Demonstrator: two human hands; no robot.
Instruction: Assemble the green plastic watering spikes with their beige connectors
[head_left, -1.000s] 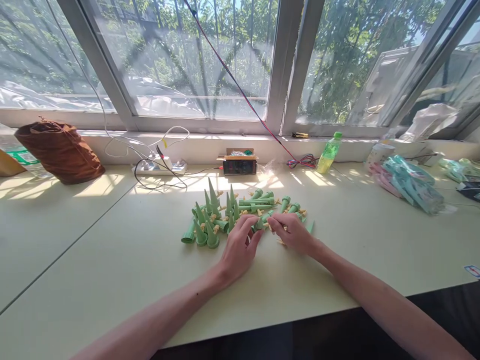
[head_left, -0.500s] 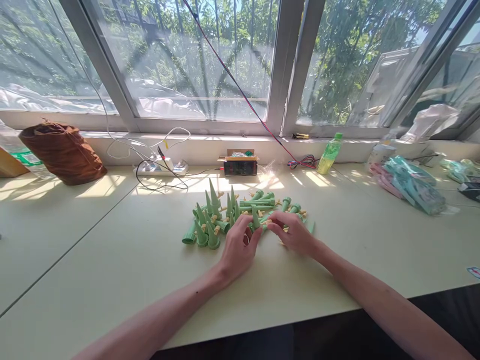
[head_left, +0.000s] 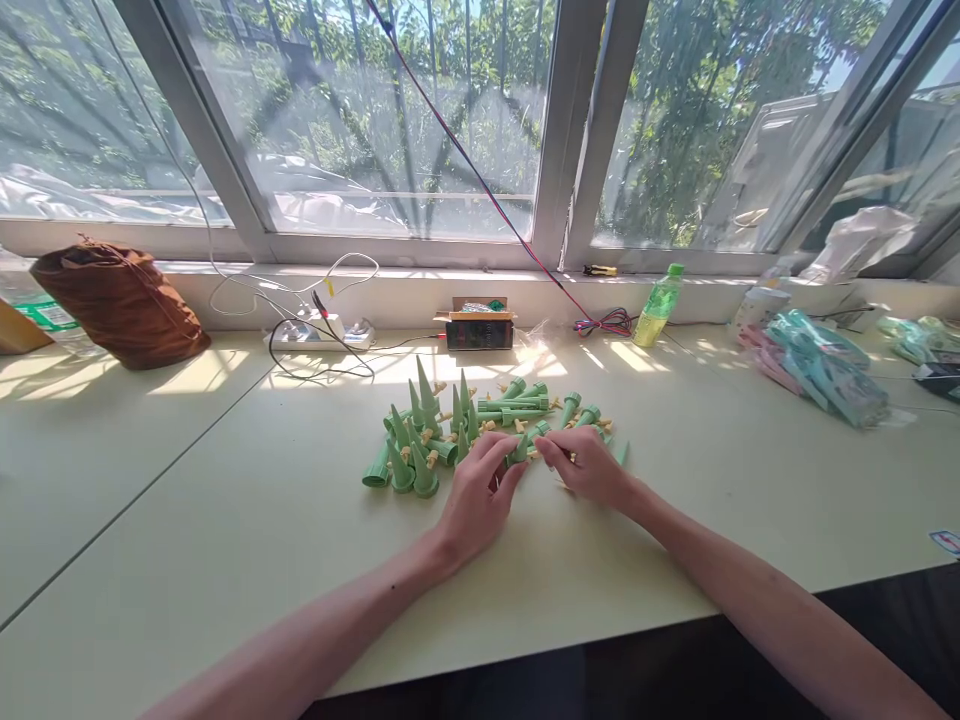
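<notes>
Green plastic spike lies between both hands at the near edge of the pile, mid-counter. The left hand has its fingers clenched on the spike's left side. The right hand has its fingers pinched together at the spike's right end (what they grip is too small to tell).

Pale cream table runs right under a big metal-framed window, with trees outside. Far left there's a slumped brown drawstring cloth bag. Next to it is a white power strip with black and white cables looping around it. In the middle at the back sits a small cardboard box with a black gadget inside. A red-and-black wire drops down across the glass. To the right are a green plastic bottle and a heap of teal plastic packets.
</notes>
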